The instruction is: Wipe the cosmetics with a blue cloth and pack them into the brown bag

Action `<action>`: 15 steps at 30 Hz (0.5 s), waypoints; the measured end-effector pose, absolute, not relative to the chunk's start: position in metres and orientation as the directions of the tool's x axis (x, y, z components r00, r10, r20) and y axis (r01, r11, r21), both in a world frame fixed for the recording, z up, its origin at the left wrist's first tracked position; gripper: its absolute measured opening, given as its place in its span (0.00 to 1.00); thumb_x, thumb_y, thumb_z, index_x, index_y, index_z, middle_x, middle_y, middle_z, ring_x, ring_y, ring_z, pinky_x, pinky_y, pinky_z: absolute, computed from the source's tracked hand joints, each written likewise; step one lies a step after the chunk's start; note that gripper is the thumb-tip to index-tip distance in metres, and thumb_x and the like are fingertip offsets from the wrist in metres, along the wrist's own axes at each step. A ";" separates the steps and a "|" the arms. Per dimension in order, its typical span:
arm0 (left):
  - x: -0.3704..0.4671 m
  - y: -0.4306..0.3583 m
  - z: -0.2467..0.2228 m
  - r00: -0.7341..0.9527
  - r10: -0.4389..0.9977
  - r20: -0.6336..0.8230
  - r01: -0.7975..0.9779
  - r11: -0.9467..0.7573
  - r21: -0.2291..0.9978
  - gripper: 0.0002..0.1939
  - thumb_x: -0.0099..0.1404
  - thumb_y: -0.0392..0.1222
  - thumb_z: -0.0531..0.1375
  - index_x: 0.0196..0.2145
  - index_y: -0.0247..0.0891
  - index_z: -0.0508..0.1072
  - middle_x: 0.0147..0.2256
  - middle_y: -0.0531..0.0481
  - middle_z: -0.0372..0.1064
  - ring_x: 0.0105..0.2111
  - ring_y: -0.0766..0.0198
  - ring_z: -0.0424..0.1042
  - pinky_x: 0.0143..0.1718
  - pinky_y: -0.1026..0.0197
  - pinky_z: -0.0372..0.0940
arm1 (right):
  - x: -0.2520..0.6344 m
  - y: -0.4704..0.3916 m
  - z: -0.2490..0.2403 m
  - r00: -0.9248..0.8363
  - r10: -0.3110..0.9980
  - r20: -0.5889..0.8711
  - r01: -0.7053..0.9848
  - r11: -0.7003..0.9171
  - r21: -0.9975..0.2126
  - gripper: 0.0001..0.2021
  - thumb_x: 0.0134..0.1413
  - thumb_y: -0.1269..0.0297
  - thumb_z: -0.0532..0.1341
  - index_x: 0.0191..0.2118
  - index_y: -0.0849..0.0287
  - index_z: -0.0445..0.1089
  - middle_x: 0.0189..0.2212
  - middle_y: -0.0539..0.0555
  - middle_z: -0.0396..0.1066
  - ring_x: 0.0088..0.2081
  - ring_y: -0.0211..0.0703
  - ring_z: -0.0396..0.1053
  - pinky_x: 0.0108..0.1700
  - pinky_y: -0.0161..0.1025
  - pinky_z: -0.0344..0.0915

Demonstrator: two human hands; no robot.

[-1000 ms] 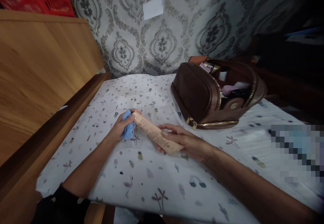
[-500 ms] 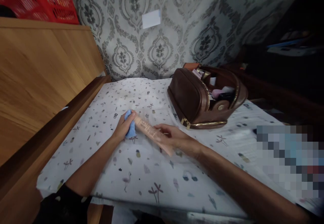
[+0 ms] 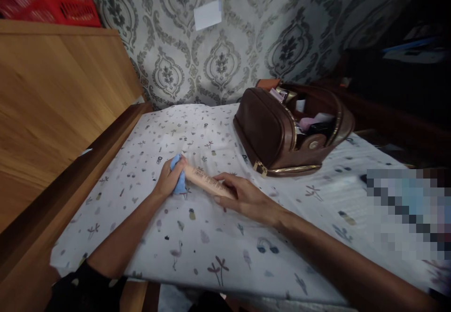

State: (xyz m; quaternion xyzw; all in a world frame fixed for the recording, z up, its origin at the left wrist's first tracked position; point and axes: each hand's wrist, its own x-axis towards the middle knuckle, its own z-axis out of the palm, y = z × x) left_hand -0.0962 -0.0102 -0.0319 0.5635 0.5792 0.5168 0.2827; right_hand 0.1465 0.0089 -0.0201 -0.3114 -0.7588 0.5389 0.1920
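Your left hand [image 3: 169, 179] is closed around a small blue cloth [image 3: 178, 180], pressing it against the far end of the peach-coloured tube [image 3: 206, 183]. Your right hand [image 3: 246, 198] wraps the tube's near end, fingers curled over the top and thumb underneath, so both hands are closed on something and neither is free. The tube lies low and nearly flat, just above the patterned sheet [image 3: 225, 251] that covers the surface, angled from your right hand up and away toward your left.

To wipe it well, keep the right hand's grip firm but not crushing (a soft tube will dent, and a loose cap could let the contents out). Let that hand do the turning: roll the tube a little between strokes so the cloth meets every side, not only the printed face that shows now. Run the cloth along the length rather than scrubbing in one spot, and pay attention to the end under your left fingers, where I cannot tell whether there is a cap or a crimp.

The brown pouch [image 3: 282, 136] sits open just beyond your right hand, well clear of the tube, with other items inside. Keep your right elbow from dragging the sheet toward it.
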 end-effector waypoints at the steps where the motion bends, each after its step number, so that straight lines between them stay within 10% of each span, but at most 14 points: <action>1: -0.096 -0.011 -0.032 -0.211 0.944 0.252 0.360 -0.165 0.918 0.16 0.65 0.53 0.57 0.28 0.38 0.70 0.23 0.55 0.61 0.26 0.65 0.61 0.30 0.64 0.59 | 0.146 0.009 -0.021 -0.736 0.675 -0.049 0.240 0.193 -0.951 0.21 0.53 0.54 0.64 0.50 0.60 0.67 0.29 0.48 0.68 0.29 0.39 0.67 0.32 0.37 0.61; 8: -0.097 -0.017 -0.031 -0.278 0.924 0.263 0.402 -0.137 0.906 0.16 0.64 0.53 0.57 0.28 0.38 0.73 0.24 0.54 0.64 0.26 0.63 0.62 0.30 0.63 0.58 | 0.142 0.001 -0.022 -0.764 0.622 -0.170 0.046 -0.209 -0.977 0.24 0.44 0.52 0.70 0.44 0.59 0.66 0.26 0.46 0.68 0.27 0.35 0.67 0.30 0.34 0.64; 15: -0.096 -0.019 -0.030 -0.316 0.911 0.264 0.394 -0.127 0.910 0.18 0.61 0.58 0.59 0.33 0.40 0.76 0.31 0.51 0.71 0.33 0.58 0.68 0.36 0.61 0.62 | 0.133 0.003 -0.042 -0.918 0.344 -0.197 -0.086 -0.657 -0.749 0.28 0.43 0.46 0.68 0.43 0.62 0.62 0.28 0.57 0.76 0.27 0.42 0.74 0.31 0.38 0.69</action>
